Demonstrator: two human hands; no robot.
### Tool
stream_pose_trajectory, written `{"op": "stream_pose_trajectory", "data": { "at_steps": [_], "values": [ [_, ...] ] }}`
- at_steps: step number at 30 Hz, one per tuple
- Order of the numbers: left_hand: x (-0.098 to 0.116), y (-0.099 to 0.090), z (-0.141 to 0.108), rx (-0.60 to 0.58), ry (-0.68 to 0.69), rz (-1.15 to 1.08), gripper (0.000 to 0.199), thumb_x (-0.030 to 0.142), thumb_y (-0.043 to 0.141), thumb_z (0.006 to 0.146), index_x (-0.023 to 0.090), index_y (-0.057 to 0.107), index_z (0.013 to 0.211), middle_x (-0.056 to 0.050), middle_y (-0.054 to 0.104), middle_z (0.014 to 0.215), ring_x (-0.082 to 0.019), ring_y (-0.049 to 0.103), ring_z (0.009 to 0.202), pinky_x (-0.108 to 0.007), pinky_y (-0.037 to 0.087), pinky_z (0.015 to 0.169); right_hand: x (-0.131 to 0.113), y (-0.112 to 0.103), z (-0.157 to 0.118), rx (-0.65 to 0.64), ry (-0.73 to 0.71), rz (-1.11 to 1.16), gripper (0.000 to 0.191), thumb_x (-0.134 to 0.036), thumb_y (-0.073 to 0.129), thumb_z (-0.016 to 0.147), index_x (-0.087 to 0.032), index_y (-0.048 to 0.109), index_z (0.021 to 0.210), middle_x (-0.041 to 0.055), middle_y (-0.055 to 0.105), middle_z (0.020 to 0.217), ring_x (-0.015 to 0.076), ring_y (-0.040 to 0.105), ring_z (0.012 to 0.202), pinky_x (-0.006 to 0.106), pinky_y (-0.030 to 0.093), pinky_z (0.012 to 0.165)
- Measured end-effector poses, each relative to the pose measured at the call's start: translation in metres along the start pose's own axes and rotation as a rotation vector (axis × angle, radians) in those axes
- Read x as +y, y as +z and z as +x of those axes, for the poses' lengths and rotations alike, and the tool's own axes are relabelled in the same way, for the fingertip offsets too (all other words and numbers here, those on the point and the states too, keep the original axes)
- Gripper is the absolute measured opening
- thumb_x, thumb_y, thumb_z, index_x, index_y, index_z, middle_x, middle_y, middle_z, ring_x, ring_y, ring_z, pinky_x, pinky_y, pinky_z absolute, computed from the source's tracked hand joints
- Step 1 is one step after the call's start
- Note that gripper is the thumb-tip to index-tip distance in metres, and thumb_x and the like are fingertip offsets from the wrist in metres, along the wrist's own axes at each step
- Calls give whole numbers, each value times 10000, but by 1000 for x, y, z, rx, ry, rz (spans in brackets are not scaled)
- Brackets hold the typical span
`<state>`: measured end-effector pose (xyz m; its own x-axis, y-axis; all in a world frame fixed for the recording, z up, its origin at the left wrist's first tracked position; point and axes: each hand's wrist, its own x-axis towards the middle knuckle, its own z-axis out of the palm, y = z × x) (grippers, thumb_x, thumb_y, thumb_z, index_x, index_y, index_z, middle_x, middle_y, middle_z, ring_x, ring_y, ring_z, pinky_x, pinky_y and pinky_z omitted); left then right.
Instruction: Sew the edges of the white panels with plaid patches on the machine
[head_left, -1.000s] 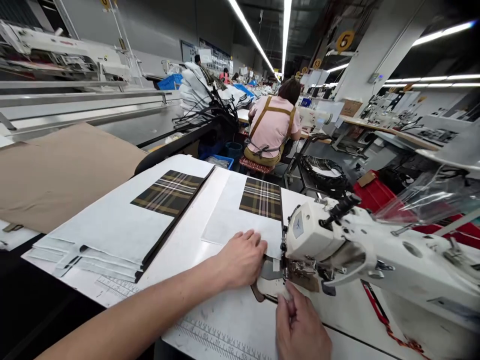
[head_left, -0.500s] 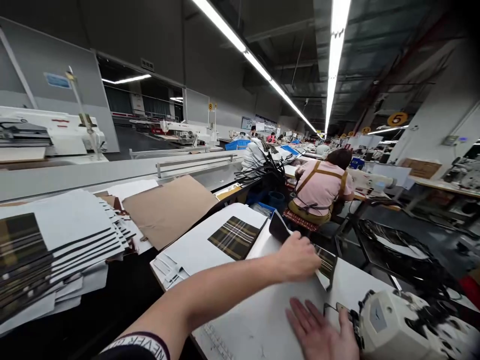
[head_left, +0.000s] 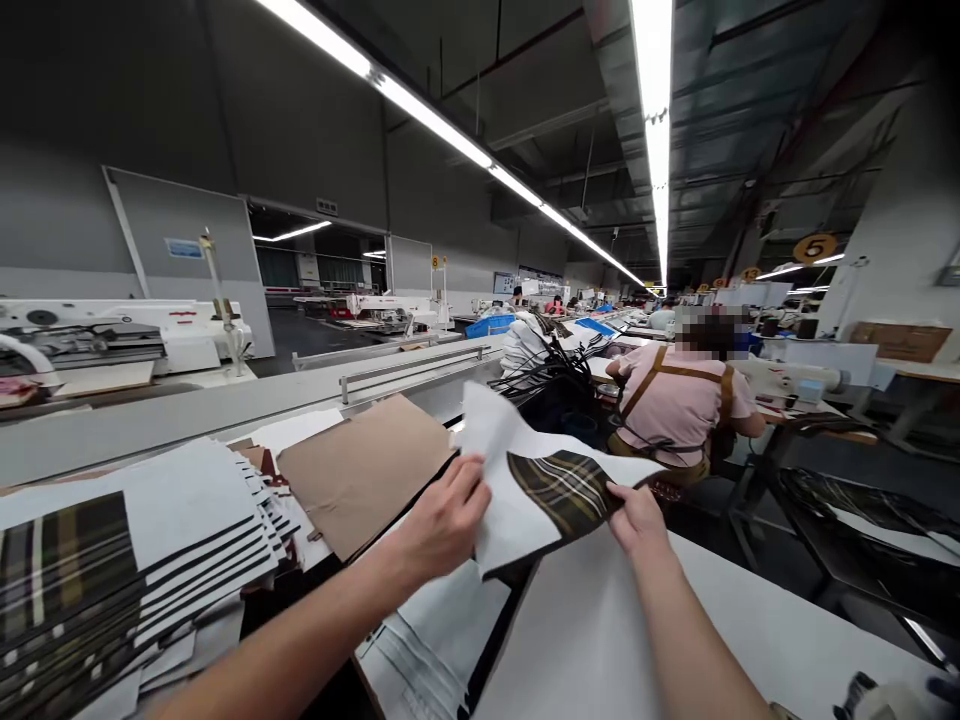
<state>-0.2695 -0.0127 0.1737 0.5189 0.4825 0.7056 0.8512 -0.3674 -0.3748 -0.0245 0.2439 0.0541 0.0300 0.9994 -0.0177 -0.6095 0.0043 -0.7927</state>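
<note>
A white fabric panel (head_left: 514, 505) with a dark plaid patch (head_left: 566, 490) is held up over the white worktable (head_left: 727, 590). My left hand (head_left: 450, 515) is closed on its left edge. At the right, my right hand (head_left: 636, 515) pinches the panel by the plaid patch. The panel sags and curls between the two hands. Beneath it, another white piece with a dark strip (head_left: 491, 640) lies on the table. The sewing machine (head_left: 885, 695) shows only in part at the lower right corner.
Stacked white and plaid panels (head_left: 187, 520) lie to the left, beside a brown sheet (head_left: 367, 470). A co-worker in a pink shirt (head_left: 679, 400) sits ahead. More plaid pieces (head_left: 862, 510) hang over a stand at the right. A dark bundle of straps (head_left: 559, 360) lies beyond the table.
The panel has been lifted off the table. My right hand has gone from open beside the machine to pinching the panel; my left hand has moved left. The view has shifted.
</note>
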Motion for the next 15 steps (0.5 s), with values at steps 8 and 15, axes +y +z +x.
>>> {"op": "stream_pose_trajectory", "data": {
  "at_steps": [8,15],
  "values": [
    [86,55,-181,-194,-464,125,368,-78,460,811,170,615,1033,-156,633,1242,-299,616,1306,-355,626,1005,73,42,-16,22,-95,-478,437,-384,683,980,-196,589,1363,109,584,1416,279,607,1239,532,530,1046],
    [103,67,-201,-470,-466,105,261,105,628,767,127,719,1010,-218,718,1080,-390,681,1152,-500,617,997,79,24,-91,-153,-189,-808,532,-291,808,787,-161,652,1279,147,493,1568,332,305,1543,536,158,1304]
  ]
}}
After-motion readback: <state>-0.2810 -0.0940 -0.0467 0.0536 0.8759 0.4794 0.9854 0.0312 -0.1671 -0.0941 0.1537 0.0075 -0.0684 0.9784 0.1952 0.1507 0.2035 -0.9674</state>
